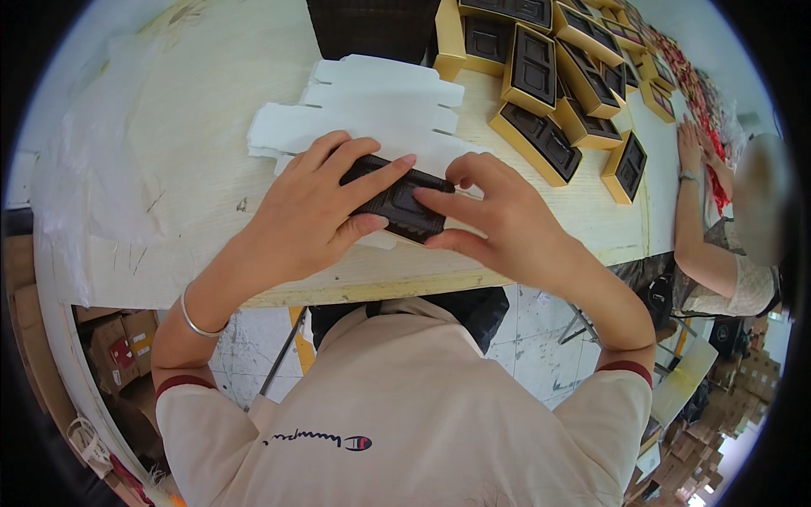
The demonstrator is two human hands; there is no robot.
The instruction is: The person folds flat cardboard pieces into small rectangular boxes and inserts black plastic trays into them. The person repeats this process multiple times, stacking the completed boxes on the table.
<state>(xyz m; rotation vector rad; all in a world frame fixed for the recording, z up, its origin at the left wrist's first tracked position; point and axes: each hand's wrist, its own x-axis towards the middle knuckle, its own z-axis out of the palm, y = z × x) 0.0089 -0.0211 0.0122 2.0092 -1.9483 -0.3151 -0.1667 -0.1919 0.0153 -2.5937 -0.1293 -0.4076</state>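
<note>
Shirt (397,389): cream
Left hand (304,198), right hand (511,211): both gripping black tray (393,207), near table (194,169) front
White blank (380,97): beyond tray, hands partly blocking
Gold boxes (583,80): heaped, far right
Tabletop: pale, scuffed
Room: tiled floor (541,325), co-worker (705,241) right

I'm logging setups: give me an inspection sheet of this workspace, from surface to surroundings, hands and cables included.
Surface: pale table, marked in places.
Work items: black tray; white card just beyond.
Clutter: gold boxes heaped at far right; clear plastic at left.
Left hand: on the tray's left end.
Right hand: gripping its right end.
Cables: nothing clearly seen.
Surroundings: co-worker at right; cartons lower right.
</note>
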